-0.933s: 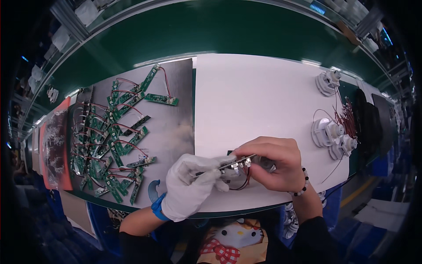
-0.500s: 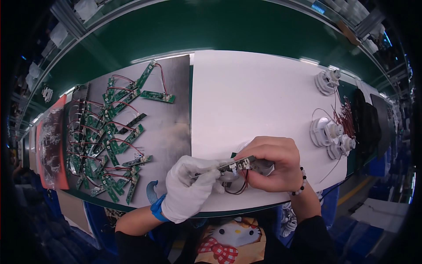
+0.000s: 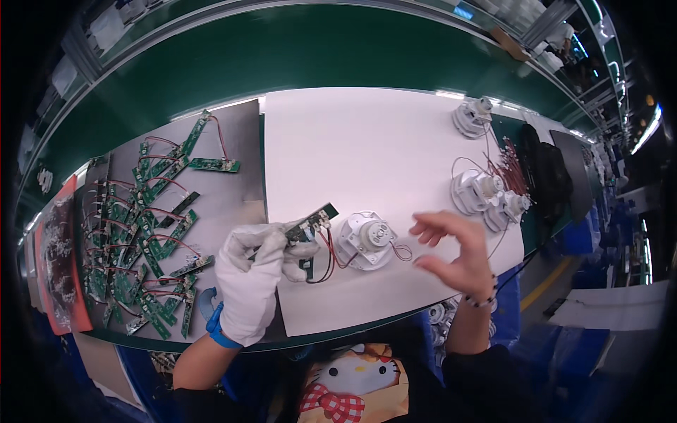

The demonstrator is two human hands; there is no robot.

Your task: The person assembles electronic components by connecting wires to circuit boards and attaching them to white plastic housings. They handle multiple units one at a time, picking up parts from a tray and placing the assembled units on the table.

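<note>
Green bench top [image 3: 310, 49] spans your view. Far left: orange tray [image 3: 83, 310] with clear plastic over it. Next, grey metal sheet [image 3: 241, 141] carrying a heap of green circuit boards [image 3: 150, 248], overlapping at mixed angles, red and black wires between them. Blue wristband [image 3: 220, 331] on your left wrist.

Your left hand [image 3: 247, 282], white-gloved, pinches the held board [image 3: 314, 222] between thumb and fingers; board is tilted, free end up and right, above the left part of the white sheet [image 3: 352, 155]. Red and black leads [image 3: 330, 257] loop down from it; can't tell where each one ends. Small green piece [image 3: 307, 266] shows just below your gloved fingers.

Just right of the held board, a white round unit [image 3: 374, 240] sits on the white sheet.

Your right hand [image 3: 458, 254] is bare, fingers spread wide, near that unit but apart from it. Beaded bracelet [image 3: 481, 302] on that wrist. Beyond: three more white units [image 3: 476, 192], then a bundle of reddish wires [image 3: 513, 169] and a black item [image 3: 546, 176].
</note>
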